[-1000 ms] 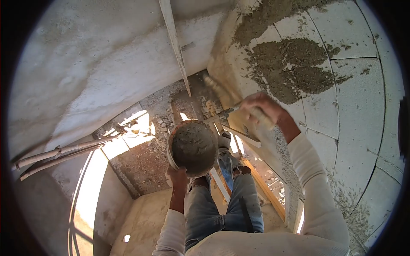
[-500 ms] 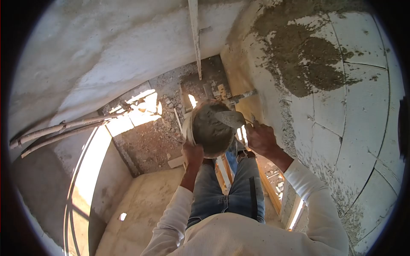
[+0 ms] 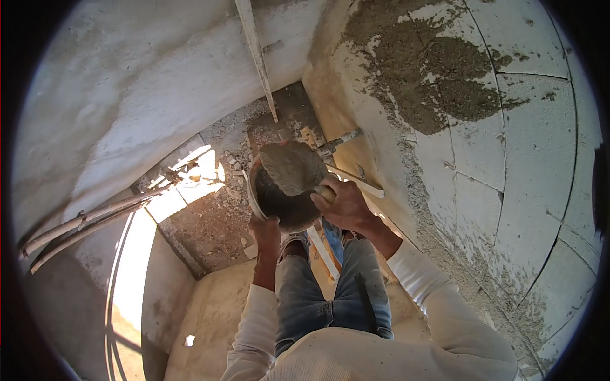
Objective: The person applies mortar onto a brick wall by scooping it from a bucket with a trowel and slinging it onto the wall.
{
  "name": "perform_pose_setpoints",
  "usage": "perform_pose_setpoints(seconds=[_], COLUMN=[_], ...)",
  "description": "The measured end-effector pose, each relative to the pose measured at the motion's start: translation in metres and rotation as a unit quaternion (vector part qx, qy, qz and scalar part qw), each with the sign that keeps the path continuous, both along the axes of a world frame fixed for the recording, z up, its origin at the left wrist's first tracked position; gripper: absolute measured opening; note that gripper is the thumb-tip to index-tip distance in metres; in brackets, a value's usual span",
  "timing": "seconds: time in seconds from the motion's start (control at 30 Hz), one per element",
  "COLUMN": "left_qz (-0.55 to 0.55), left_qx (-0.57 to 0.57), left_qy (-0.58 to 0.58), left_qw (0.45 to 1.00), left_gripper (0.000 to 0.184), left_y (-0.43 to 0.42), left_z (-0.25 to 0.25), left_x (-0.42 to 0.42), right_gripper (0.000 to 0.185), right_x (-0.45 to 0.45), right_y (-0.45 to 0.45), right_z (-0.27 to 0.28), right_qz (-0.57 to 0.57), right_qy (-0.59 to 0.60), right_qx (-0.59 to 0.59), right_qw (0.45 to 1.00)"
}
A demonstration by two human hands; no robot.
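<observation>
My left hand point(image 3: 265, 233) is closed on the near left rim of a round bucket point(image 3: 255, 190), held above my feet. Dark mortar point(image 3: 276, 202) lies inside it. In my right hand point(image 3: 346, 206) is the handle of a trowel, gripped at the bucket's right side. The trowel's blade point(image 3: 289, 166) lies across the bucket's opening and hides part of the mortar; its surface is grey and mortar-coated. Whether the blade touches the mortar below, I cannot tell.
To the right, a white block wall point(image 3: 476, 162) carries a patch of wet mortar point(image 3: 438, 76). An upright wooden strip point(image 3: 257, 54) stands ahead. Poles point(image 3: 82, 222) slant at left. Rubble point(image 3: 210, 228) covers the ground below, and a plank point(image 3: 356, 180) lies beyond my right hand.
The right hand has moved left and inward, bringing the trowel from the bucket's right edge across its opening. The bucket has shifted slightly left in view, still in my left hand.
</observation>
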State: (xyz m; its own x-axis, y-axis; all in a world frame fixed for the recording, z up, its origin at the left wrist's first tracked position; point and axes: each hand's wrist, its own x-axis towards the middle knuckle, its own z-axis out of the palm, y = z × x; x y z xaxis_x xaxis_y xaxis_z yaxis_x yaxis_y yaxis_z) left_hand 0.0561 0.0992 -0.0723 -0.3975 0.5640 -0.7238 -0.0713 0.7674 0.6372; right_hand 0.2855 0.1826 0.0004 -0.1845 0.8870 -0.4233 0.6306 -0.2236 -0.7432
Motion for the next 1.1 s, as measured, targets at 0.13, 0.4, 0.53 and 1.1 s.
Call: perform_pose_setpoints(seconds=[0.13, 0.4, 0.53, 1.1], left_qz=[0.042, -0.017, 0.002, -0.028], left_qx=[0.012, -0.077, -0.069, -0.001], left_qy=[0.019, 0.124, 0.116, 0.001], left_qw=[0.999, 0.989, 0.991, 1.0], left_gripper=[0.046, 0.052, 0.048, 0.042], left_y=[-0.024, -0.042, -0.049, -0.004], left_z=[-0.027, -0.045, -0.031, 0.084], left_x=[-0.033, -0.065, -0.049, 0.042], right_gripper=[0.035, 0.024, 0.019, 0.026], right_x=[0.03, 0.189, 0.162, 0.019], right_y=[0.084, 0.274, 0.213, -0.044], right_z=[-0.009, -0.092, 0.063, 0.057], right_qz=[-0.052, -0.357, -0.246, 0.066], right_qy=[0.262, 0.159, 0.14, -0.074], right_qx=[-0.283, 0.052, 0.148, -0.072], right_qw=[0.921, 0.919, 0.948, 0.992])
